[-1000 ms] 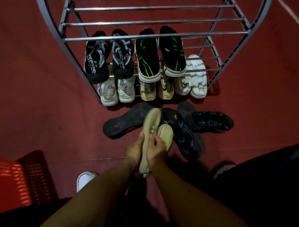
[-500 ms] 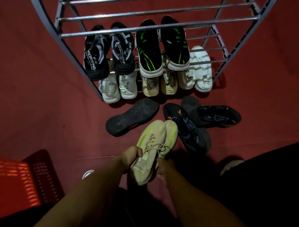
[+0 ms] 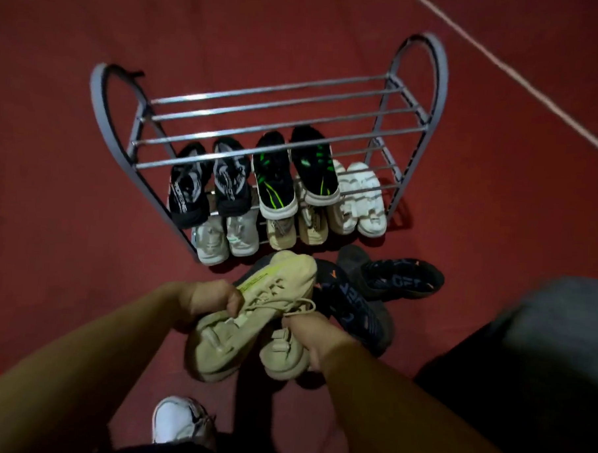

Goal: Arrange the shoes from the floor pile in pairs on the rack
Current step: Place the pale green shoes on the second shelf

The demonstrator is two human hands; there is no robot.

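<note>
In the head view, a pair of beige shoes is being held low in front of the rack [image 3: 207, 95]; the left shoe [image 3: 252, 313] is being gripped by the left hand [image 3: 212, 299], whose fingers are curled round its collar, and the right shoe [image 3: 283, 357] is being gripped by the right hand [image 3: 311, 333], curled round its heel end; so each grip is closed on one shoe, with the toes pointing toward the rack.

The middle shelf is carrying a black and grey pair [image 3: 210, 184] and a black and green pair [image 3: 294, 173]; the bottom shelf is being filled by a grey pair [image 3: 227, 238], a tan pair [image 3: 296, 226] and a white pair [image 3: 358, 203]; the top shelf [image 3: 271, 112] is showing bare bars.

The pair would best be kept side by side and level while being lifted, toes forward, and lowered across the top bars so that both soles are being borne by at least two bars.

The front bar is the edge likeliest to be caught, so it should be cleared from above; open room is being offered above the rack and along the red floor [image 3: 53, 181]; dark shoes [image 3: 401, 282] are lying just beside the right hand, and a white shoe [image 3: 176, 423] is showing near the bottom edge.
</note>
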